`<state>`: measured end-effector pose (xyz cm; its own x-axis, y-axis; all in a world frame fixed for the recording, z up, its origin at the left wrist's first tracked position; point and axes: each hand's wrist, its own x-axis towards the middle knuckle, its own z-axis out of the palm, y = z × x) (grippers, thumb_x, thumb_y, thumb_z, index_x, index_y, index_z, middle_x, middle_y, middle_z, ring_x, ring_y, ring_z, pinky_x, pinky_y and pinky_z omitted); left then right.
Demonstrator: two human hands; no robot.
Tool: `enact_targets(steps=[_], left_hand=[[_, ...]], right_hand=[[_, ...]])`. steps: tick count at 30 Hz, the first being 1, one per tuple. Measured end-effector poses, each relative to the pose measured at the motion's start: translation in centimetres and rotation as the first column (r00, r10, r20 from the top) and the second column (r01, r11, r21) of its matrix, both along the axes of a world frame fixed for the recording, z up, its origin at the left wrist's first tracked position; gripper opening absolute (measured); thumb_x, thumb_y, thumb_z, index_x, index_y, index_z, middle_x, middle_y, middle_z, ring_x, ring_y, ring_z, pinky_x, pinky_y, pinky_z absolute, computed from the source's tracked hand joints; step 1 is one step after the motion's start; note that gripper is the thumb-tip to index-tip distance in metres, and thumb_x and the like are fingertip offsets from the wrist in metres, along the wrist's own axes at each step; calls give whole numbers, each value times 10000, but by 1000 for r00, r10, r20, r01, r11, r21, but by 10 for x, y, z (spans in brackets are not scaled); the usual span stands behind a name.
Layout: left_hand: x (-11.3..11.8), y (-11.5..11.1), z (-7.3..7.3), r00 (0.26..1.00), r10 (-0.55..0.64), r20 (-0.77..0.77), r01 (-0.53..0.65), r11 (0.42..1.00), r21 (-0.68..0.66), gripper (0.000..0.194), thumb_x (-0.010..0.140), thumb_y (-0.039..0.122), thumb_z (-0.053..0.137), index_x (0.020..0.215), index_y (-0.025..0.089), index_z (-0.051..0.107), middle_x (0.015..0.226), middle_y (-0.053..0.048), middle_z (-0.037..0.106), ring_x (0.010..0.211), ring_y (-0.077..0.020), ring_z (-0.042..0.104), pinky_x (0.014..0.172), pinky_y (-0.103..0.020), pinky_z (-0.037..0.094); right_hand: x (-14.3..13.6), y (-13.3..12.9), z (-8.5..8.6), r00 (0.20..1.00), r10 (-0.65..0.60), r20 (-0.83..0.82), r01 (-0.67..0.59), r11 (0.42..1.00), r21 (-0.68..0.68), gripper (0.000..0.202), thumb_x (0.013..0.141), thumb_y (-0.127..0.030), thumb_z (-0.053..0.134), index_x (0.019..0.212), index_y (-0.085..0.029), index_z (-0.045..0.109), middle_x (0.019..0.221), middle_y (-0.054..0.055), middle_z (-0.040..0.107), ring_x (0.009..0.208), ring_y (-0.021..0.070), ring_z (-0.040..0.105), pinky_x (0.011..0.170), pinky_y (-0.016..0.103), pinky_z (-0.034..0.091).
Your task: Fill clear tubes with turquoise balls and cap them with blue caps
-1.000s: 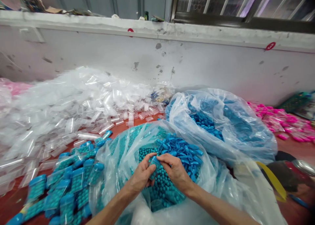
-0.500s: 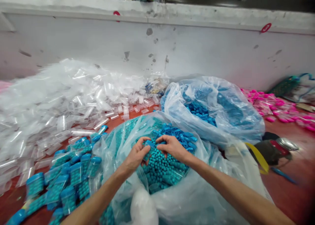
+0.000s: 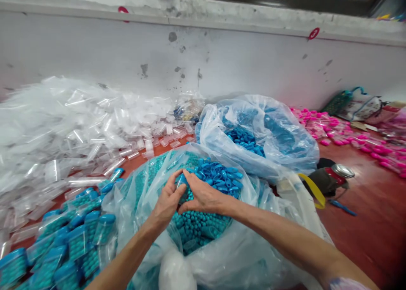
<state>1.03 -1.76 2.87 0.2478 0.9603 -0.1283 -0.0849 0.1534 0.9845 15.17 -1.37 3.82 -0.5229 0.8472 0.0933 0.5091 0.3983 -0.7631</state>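
My left hand (image 3: 167,199) holds a small clear plastic container with a blue cap (image 3: 182,181) over the open bag. My right hand (image 3: 204,195) closes round the same container from the other side, fingertips at the cap and thumb lower down. Much of the container is hidden by the fingers. Under the hands, teal beads (image 3: 203,226) fill the clear plastic bag (image 3: 228,256), with loose blue caps (image 3: 218,176) heaped on them at the far right side. Several capped containers full of teal beads (image 3: 78,243) lie at the left.
A big heap of clear empty containers (image 3: 76,125) spreads along the wall at the left. Behind stands a second bag (image 3: 285,142) with blue caps. Pink-capped pieces (image 3: 336,131) lie at the right, nearer a dark jar with a metal lid (image 3: 342,170) and a blue tool (image 3: 342,207).
My right hand has come left against the container, closing the gap between the hands. The whole view has swung a little to the right.
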Motion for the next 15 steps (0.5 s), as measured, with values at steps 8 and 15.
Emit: enact_targets(steps=[8, 15], left_hand=[[25, -15, -15, 994, 110, 30, -107, 991, -79, 319, 718, 359, 582, 972, 187, 493, 638, 53, 529, 600, -98, 489, 589, -199, 383], [37, -21, -24, 981, 176, -84, -183, 980, -81, 257, 693, 356, 583, 874, 188, 510, 593, 63, 505, 549, -93, 471, 539, -196, 364]], right_hand=[[1, -23, -15, 946, -196, 259, 134, 962, 239, 570, 642, -383, 582, 1102, -101, 398, 951, 113, 524, 796, 249, 553, 626, 349, 454], [7, -29, -26, 956, -176, 234, 139, 977, 164, 614, 623, -405, 617, 1115, -108, 399, 970, 111, 530, 828, 246, 557, 643, 332, 451]])
